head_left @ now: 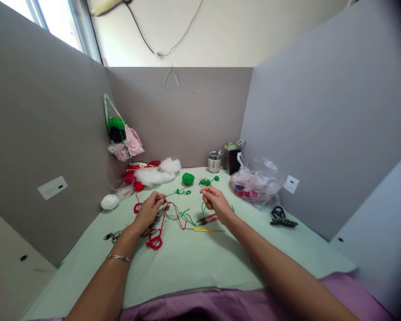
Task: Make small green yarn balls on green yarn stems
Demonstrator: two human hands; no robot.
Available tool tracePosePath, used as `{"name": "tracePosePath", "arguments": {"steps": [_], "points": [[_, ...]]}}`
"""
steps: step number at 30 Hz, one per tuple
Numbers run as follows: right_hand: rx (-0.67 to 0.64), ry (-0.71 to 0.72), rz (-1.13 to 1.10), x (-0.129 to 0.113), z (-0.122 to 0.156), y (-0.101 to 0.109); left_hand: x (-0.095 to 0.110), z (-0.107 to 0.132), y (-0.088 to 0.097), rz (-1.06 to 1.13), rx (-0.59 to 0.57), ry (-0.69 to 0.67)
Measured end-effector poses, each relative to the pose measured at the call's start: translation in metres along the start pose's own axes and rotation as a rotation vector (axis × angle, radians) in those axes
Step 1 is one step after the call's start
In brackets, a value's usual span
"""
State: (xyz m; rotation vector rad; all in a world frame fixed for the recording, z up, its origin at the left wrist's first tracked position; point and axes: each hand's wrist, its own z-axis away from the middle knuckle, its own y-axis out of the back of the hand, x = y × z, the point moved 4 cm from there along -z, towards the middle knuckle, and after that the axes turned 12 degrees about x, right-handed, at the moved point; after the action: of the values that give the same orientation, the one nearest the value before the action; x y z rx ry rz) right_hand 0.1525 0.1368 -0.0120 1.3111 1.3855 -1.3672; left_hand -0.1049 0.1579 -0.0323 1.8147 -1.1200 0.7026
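My left hand (149, 208) is closed, its fingertips pinching a small red crochet piece (165, 201) with green yarn at its edge. Red yarn hangs from the piece down to a loose red coil (154, 242) on the table. My right hand (216, 203) hovers to the right, thumb and forefinger pressed together; whatever they pinch is too fine to make out. Under it lie thread snips (207, 220) with red handles and a yellow-handled crochet hook (203, 229). Loose green yarn ends (183, 217) lie between the hands. Behind them rests a green yarn ball (188, 179).
White stuffing (157, 174), a clear plastic tub (123, 187) and a white yarn ball (110, 202) are at the left. A tin (214, 162), a plastic bag (255, 180) and a black claw clip (283, 218) stand right. Grey partitions (183, 116) enclose the table.
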Motion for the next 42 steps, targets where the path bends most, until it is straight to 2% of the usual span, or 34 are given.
{"name": "tracePosePath", "arguments": {"steps": [4, 8, 14, 16, 19, 25, 28, 31, 35, 37, 39, 42], "points": [[0.001, 0.025, 0.008, 0.000, 0.001, -0.002, 0.001, 0.001, 0.000, -0.036, 0.089, -0.045], [-0.028, 0.035, 0.021, 0.002, 0.002, -0.005, 0.015, 0.000, 0.004, 0.018, 0.176, -0.166], [-0.015, 0.108, 0.053, -0.001, 0.007, -0.004, 0.022, 0.000, 0.010, 0.417, 0.362, 0.076], [-0.030, 0.146, 0.083, -0.004, 0.010, -0.005, 0.026, 0.003, 0.004, 0.514, 0.322, 0.124], [-0.089, 0.170, 0.166, -0.005, 0.015, -0.011, 0.035, 0.010, -0.008, 0.591, 0.178, 0.163], [-0.206, 0.248, 0.350, -0.009, 0.033, -0.028, 0.055, 0.025, -0.028, 0.657, -0.018, 0.161], [-0.254, 0.274, 0.407, -0.007, 0.039, -0.034, 0.060, 0.028, -0.034, 0.707, -0.048, 0.186], [-0.344, 0.258, 0.484, -0.002, 0.041, -0.037, 0.055, 0.022, -0.026, 0.843, 0.073, 0.284], [-0.579, 0.132, 0.555, 0.008, 0.043, -0.035, 0.036, 0.004, 0.004, 1.122, 0.390, 0.368], [-0.539, 0.157, 0.601, 0.009, 0.034, -0.026, 0.028, -0.003, 0.018, 1.190, 0.497, 0.385], [-0.370, 0.266, 0.675, 0.006, 0.021, -0.014, 0.023, -0.006, 0.026, 1.196, 0.538, 0.392], [-0.120, 0.443, 0.768, -0.005, 0.005, 0.003, 0.030, -0.003, 0.022, 1.076, 0.459, 0.346]]}}
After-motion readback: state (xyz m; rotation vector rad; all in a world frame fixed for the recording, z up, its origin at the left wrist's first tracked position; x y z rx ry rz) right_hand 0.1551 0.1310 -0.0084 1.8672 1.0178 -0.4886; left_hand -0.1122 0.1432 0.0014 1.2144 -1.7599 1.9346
